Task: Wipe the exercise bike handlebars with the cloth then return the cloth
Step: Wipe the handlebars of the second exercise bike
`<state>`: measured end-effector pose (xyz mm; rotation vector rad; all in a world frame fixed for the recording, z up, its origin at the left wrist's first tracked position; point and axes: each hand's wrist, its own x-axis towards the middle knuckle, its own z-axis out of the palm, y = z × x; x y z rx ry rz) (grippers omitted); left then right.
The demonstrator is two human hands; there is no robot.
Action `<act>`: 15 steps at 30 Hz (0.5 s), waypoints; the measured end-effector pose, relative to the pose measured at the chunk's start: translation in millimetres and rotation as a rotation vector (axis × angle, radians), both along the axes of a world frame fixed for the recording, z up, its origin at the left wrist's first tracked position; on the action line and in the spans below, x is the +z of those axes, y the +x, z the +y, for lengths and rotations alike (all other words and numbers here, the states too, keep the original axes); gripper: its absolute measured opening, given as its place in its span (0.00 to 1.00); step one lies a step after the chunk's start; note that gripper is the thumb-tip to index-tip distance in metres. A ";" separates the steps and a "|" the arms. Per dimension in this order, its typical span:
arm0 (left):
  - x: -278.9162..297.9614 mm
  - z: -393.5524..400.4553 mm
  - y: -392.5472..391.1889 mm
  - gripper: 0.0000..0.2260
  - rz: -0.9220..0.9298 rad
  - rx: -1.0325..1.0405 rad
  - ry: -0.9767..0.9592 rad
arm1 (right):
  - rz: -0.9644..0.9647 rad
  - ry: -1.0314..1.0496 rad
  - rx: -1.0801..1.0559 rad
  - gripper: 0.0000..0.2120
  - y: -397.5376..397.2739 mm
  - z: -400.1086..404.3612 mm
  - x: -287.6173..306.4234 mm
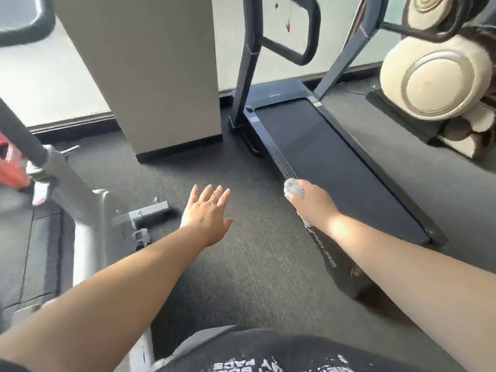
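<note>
My right hand (312, 202) is closed around a light grey cloth (294, 187); a bunch of it sticks out past my fingers and a bit shows under my wrist. The hand hovers over the left edge of a treadmill deck. My left hand (206, 210) is held out flat over the floor, fingers apart, holding nothing. The exercise bike stands at the far left: its white frame (80, 200), grey stem (24, 138) and part of a black handlebar (29, 30) at the top left corner. Both hands are well to the right of the bike.
A dark treadmill (335, 162) with black handrails (308, 28) runs from centre back to right front. A beige pillar (150, 71) stands at the back. A cream and brown massage chair (440, 76) is at the right. Dark carpet (236, 264) lies between bike and treadmill.
</note>
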<state>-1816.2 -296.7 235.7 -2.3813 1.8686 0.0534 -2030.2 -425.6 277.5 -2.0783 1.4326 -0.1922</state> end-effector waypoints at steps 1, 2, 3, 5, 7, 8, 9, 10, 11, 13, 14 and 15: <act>-0.1 2.2 5.5 0.32 0.006 0.040 0.002 | -0.002 0.003 0.029 0.18 12.1 -9.5 -1.8; -0.6 6.0 11.9 0.32 0.009 0.081 0.005 | -0.004 0.004 0.057 0.19 25.2 -17.5 -4.0; -0.6 10.5 19.0 0.32 0.007 0.119 0.008 | -0.019 0.005 0.086 0.20 39.1 -24.2 -7.2; 1.2 18.3 35.7 0.32 -0.008 0.177 0.020 | -0.054 0.014 0.146 0.20 68.6 -32.9 -13.1; 4.3 22.1 55.4 0.32 -0.015 0.229 0.011 | -0.066 0.017 0.201 0.19 100.0 -38.9 -15.4; 6.1 23.1 66.4 0.32 -0.010 0.259 0.000 | -0.062 0.015 0.225 0.20 116.1 -41.2 -14.7; 7.5 23.2 77.5 0.32 0.000 0.287 -0.009 | -0.058 0.013 0.245 0.21 131.7 -44.4 -15.4; 8.4 22.8 88.8 0.32 0.007 0.310 -0.017 | -0.058 0.013 0.264 0.22 147.0 -47.1 -14.9; 8.2 21.8 100.2 0.32 0.011 0.330 -0.022 | -0.068 0.017 0.283 0.22 162.0 -50.4 -14.2; 7.6 16.7 125.4 0.32 0.016 0.370 -0.023 | -0.090 0.019 0.321 0.23 194.3 -59.2 -11.8; 7.3 12.1 139.3 0.32 0.018 0.389 -0.025 | -0.092 0.012 0.336 0.23 211.4 -64.6 -9.6; 7.3 6.4 153.4 0.32 0.017 0.405 -0.030 | -0.094 0.003 0.349 0.23 227.9 -70.2 -7.4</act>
